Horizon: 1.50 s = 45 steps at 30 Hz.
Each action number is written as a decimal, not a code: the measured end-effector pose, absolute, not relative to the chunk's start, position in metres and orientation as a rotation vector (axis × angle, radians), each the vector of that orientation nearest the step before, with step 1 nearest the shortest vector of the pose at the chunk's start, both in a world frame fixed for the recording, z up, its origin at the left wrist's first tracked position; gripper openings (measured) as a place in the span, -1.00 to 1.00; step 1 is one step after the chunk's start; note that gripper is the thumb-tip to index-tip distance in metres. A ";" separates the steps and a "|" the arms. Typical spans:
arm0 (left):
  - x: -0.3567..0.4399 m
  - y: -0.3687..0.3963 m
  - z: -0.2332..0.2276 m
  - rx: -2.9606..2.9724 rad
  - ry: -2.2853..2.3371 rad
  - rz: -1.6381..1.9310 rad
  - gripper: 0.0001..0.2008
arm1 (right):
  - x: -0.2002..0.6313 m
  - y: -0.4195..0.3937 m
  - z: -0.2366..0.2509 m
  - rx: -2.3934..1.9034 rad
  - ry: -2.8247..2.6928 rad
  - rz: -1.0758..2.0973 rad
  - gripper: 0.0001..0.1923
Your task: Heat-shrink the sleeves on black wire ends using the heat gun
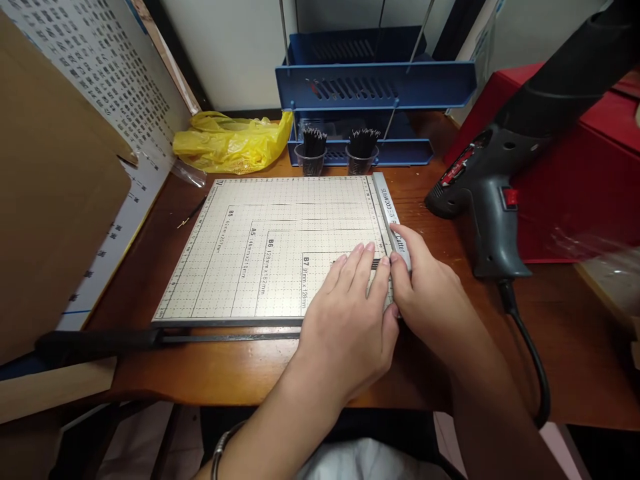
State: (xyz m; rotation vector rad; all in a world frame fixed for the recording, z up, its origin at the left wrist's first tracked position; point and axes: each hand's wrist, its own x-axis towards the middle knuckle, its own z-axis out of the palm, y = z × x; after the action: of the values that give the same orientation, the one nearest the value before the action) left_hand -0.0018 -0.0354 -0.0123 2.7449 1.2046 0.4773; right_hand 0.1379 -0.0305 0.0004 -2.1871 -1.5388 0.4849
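A grey paper cutter board (260, 247) with printed grid and size marks lies on the wooden desk (200, 367). My left hand (350, 313) lies flat on its lower right corner, fingers pressing down on a small dark strip (375, 264) that shows between the fingertips. My right hand (425, 287) rests against the metal ruler bar (387, 207) along the board's right edge, fingers curled on it. The cutter's black-handled blade arm (125, 339) lies down along the board's near edge.
A black heat gun (490, 200) with its cord lies to the right, before a red box (575, 173). Two cups of black sticks (335, 150) and a blue tray rack (375, 87) stand behind. A yellow plastic bag (230, 141) and cardboard (50, 200) are left.
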 end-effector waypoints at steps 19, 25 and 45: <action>0.000 -0.037 -0.011 2.760 1.324 0.497 -0.47 | 0.138 -0.032 -0.001 -2.180 -1.523 0.436 -0.45; 0.001 -0.038 -0.010 2.746 1.329 0.475 -0.43 | 0.136 -0.033 0.000 -2.194 -1.544 0.424 -0.44; -0.016 -0.034 0.001 2.725 1.397 0.502 -0.44 | 0.129 -0.031 0.000 -2.164 -1.590 0.420 -0.36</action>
State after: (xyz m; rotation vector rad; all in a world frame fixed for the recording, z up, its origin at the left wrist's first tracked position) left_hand -0.0159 -0.0342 0.0007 2.7248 1.3966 0.5022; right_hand 0.1294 -0.0314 -0.0003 -2.1644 -1.5898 0.4199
